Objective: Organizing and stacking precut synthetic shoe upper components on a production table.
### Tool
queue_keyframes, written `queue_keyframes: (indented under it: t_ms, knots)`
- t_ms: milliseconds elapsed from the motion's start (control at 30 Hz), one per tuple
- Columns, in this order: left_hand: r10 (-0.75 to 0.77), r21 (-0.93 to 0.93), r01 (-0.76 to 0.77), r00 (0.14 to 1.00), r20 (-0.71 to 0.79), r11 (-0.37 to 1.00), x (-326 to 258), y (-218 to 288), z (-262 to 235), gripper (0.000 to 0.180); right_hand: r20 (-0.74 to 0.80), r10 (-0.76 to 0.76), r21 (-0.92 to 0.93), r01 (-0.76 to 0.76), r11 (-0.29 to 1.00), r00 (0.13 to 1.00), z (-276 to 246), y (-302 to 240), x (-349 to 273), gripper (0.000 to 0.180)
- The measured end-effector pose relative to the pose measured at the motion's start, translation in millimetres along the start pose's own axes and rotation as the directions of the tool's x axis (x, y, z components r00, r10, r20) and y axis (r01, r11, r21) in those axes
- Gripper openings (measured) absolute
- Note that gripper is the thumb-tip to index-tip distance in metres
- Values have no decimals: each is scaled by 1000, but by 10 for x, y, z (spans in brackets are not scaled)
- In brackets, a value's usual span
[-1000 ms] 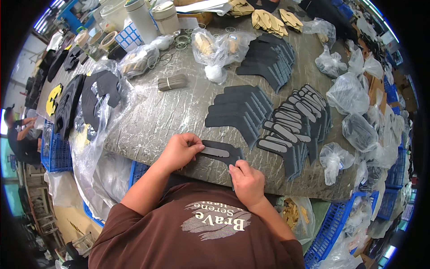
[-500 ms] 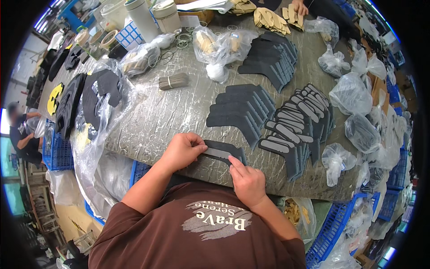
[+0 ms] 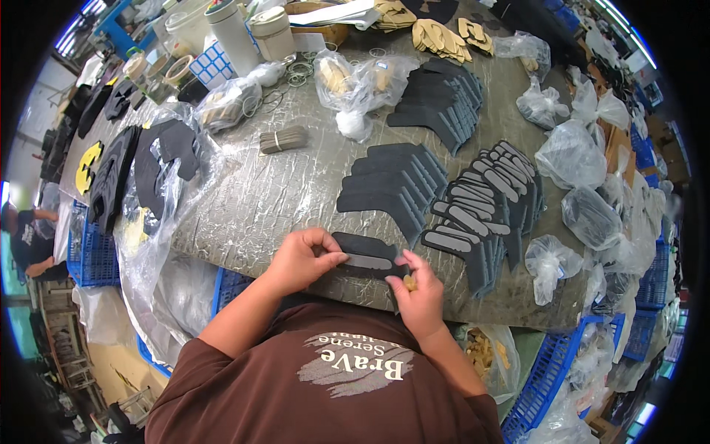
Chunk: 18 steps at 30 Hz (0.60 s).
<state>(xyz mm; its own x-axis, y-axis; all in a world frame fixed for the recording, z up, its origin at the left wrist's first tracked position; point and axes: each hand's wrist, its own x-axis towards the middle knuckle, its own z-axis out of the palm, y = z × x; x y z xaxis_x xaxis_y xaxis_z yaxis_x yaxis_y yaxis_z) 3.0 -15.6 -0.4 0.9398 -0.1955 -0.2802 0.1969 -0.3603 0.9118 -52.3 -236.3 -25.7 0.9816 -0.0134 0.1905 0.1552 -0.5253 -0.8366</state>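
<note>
At the near edge of the surface (image 3: 296,200) lies a dark cut piece (image 3: 370,255), flat and matte like foam or felt, with a stepped outline. A lighter grey strip (image 3: 367,262), narrow with rounded ends, sits across its middle. The left hand (image 3: 299,259) is curled at the piece's left end, fingers bent and thumb pressing the end of the strip, pinching it to the piece. The right hand (image 3: 418,296) is at the right end, fingers drawn in loosely around a small yellowish thing (image 3: 409,282) whose kind I cannot make out; its fingertips touch the piece's edge.

Just beyond, a fanned row of plain dark pieces (image 3: 396,181) overlaps like shingles, about six or seven of them. To the right, a second overlapping batch (image 3: 484,211) carries grey strips already in place, roughly a dozen. Farther back stands a third stack of dark pieces (image 3: 440,100), plain and thick.

The surface is covered in crinkled, shiny grey sheeting. A banded bundle of grey strips (image 3: 284,139) lies apart on it toward the left. Knotted clear plastic bags (image 3: 577,155) line the right side, at least six, some holding dark parts. Tan cut shapes (image 3: 436,37) lie at the far end, and pale round tubs (image 3: 244,29) stand at the far left corner. Blue plastic crates (image 3: 92,244) sit below the surface's edge.
</note>
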Motion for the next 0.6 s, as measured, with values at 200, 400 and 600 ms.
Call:
queue_keyframes:
  t_ms: [200,400,600]
  knots:
    - [55,-160,-47,997,50,986,11,-104,111,18,-31,264,-93,-266,960,964,-740,-92,209,24]
    - [499,81,-526,838,222,847,-40,40,303,77,-29,8,-115,-12,993,1000,-629,-219,225,12]
    - [633,231,-708,703,324,668,-72,173,408,75,296,34,329,-135,935,955,-112,-451,135,9]
